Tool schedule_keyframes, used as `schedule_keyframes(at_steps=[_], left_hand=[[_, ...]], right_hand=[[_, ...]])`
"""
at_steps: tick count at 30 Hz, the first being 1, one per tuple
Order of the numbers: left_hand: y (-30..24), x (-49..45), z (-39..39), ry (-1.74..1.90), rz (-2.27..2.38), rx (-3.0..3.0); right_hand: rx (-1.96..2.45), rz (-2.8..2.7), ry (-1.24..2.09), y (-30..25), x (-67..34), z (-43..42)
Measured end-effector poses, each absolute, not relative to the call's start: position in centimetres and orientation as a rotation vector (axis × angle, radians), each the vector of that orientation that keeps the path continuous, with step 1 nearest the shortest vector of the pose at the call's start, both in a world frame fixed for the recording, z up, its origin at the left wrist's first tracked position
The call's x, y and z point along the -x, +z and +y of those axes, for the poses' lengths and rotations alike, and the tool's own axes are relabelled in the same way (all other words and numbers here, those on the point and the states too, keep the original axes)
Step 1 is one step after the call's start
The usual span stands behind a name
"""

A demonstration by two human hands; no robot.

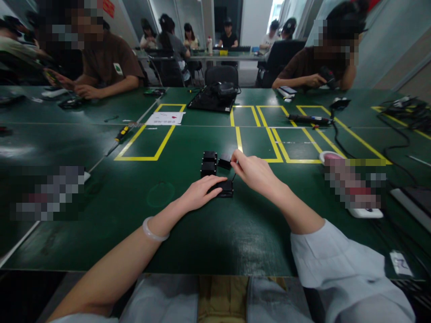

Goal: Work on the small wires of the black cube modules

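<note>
My left hand (205,192) rests on a small black block (227,190), with its fingers along the top and its thumb on the near side. In a pinch, my right hand (251,169) holds a thin dark tool (234,176), whose shaft slants down to the block's right end. The tool's kind is too small to make out. Just beyond my left fingers, two more black blocks (209,162) stand one behind the other, with small shiny points on their sides. Between them and my right hand lies a tilted black piece (224,163).
Yellow tape outlines (136,158) mark the green table (188,237). A yellow-black screwdriver (123,133) lies left, a paper sheet (165,118) beyond it. A black panel (210,101) and a corded power tool (310,120) lie farther back. Co-workers sit opposite.
</note>
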State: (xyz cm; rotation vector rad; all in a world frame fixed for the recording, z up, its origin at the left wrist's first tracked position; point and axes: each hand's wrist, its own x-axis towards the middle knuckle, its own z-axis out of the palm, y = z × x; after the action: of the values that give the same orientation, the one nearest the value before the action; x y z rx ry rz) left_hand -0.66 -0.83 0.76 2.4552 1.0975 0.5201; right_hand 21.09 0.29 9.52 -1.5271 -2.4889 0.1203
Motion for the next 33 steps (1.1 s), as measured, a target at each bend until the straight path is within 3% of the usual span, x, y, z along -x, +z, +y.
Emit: schedule_keyframes(at_steps=[33], left_hand=[[0.58,0.67,-0.75,0.51,1.102,-2.463]], right_hand=[[1.476,-2.493,0.122,9.49,-21.21,0.26]])
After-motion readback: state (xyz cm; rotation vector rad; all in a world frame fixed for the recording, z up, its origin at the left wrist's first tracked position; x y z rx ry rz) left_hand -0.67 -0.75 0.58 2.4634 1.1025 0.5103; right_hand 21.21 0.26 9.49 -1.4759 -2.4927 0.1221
